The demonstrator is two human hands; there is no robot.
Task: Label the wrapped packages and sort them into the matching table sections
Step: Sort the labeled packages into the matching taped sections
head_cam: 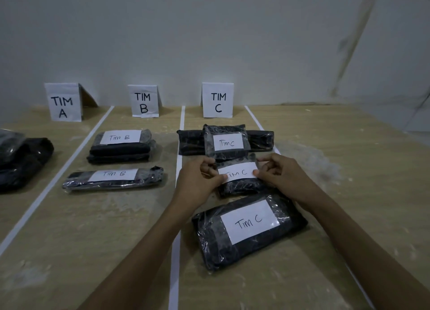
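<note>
A small black plastic-wrapped package lies in the TIM C section with a white "Tim C" label on top. My left hand pinches the label's left end and my right hand pinches its right end. Behind it another "Tim C" package rests on a longer black package. A larger "Tim C" package lies nearest me. Two "Tim B" packages sit in the middle section.
Standing paper signs TIM A, TIM B and TIM C line the wall. White tape strips divide the wooden table. Black wrapped packages lie at the far left in the A section.
</note>
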